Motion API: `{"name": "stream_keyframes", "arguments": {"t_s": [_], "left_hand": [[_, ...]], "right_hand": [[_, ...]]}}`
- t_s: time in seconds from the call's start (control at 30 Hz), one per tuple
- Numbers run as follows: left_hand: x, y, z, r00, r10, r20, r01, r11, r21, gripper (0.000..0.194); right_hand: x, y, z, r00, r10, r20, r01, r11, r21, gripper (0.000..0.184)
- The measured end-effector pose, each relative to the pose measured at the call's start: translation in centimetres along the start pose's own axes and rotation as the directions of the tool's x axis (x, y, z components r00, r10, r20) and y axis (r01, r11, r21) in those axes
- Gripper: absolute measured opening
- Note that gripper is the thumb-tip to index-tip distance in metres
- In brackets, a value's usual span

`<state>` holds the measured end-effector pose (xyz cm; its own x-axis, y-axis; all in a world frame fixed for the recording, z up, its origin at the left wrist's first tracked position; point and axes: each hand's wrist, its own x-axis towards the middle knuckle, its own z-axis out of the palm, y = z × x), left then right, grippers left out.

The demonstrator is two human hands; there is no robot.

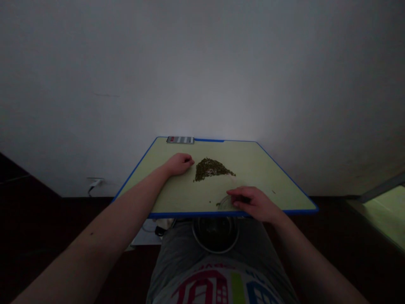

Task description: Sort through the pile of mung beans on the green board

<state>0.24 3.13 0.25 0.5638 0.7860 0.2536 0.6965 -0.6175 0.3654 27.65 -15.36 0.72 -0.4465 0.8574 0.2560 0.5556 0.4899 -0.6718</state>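
A spread of small dark green beans or seeds (209,169) lies on the pale yellow tabletop (177,194). My left hand (181,164) rests just left of it, fingers curled in, with nothing visible in them. Near the front edge, my right hand (249,200) grips a clear, curved-rimmed piece (225,203), perhaps a plastic lid or shallow dish, mostly covered by the fingers. A few loose grains (218,204) are beside this piece. Below the table edge, a round metal bowl (215,236) sits on my lap; its contents are too dark to make out.
A phone (180,139) lies at the table's back left. Blue edging (278,211) runs round the tabletop, which stands against a pale wall (209,76). A plug in a socket (95,182) is low on the left. Another pale surface (386,215) stands at the far right.
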Motion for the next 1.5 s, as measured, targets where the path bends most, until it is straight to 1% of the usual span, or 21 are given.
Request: {"name": "stream_keyframes", "arguments": {"t_s": [0.2,0.27,0.37,0.5,0.67,0.73,0.9,1.07,1.2,1.5], "left_hand": [[-0.09,0.06,-0.07,1.000,0.011,-0.009,-0.011,1.000,-0.007,0.034],[-0.11,0.16,-0.14,1.000,0.002,-0.006,-0.002,1.000,-0.008,0.033],[-0.12,0.28,-0.21,1.000,0.000,-0.004,0.000,1.000,-0.002,0.031],[-0.11,0.30,-0.22,1.000,0.004,-0.004,-0.004,1.000,0.006,0.032],[-0.05,0.24,-0.13,1.000,0.009,-0.013,-0.009,1.000,0.005,0.032],[-0.06,0.22,-0.12,1.000,0.014,-0.014,-0.014,1.000,0.004,0.032],[-0.14,0.16,-0.18,1.000,0.011,-0.008,-0.011,1.000,0.004,0.033],[-0.08,0.06,-0.16,1.000,0.011,-0.001,-0.011,1.000,0.001,0.032],[-0.03,-0.02,-0.07,1.000,0.005,-0.002,-0.005,1.000,0.008,0.032],[-0.13,0.36,-0.25,1.000,0.003,-0.003,-0.003,1.000,0.012,0.030]], "right_hand": [[0.25,0.32,0.18,0.991,0.054,-0.120,-0.059,0.998,-0.036,0.033],[0.32,0.38,0.23,0.988,0.077,-0.136,-0.084,0.995,-0.046,0.034],[0.26,0.49,0.22,0.990,0.083,-0.116,-0.089,0.995,-0.044,0.033],[0.06,0.64,0.13,0.995,0.062,-0.082,-0.063,0.998,-0.011,0.032],[-0.01,0.56,0.04,0.997,0.048,-0.061,-0.049,0.999,-0.012,0.031],[-0.05,0.48,0.05,0.997,0.055,-0.062,-0.055,0.998,0.004,0.031],[-0.21,0.35,0.16,0.991,0.116,-0.072,-0.108,0.989,0.102,0.032],[-0.30,0.46,0.21,0.981,0.157,-0.115,-0.143,0.982,0.120,0.031],[-0.37,0.72,0.26,0.978,0.155,-0.142,-0.136,0.982,0.134,0.031],[-0.60,0.88,0.12,0.986,0.137,-0.096,-0.122,0.981,0.150,0.031]]}}
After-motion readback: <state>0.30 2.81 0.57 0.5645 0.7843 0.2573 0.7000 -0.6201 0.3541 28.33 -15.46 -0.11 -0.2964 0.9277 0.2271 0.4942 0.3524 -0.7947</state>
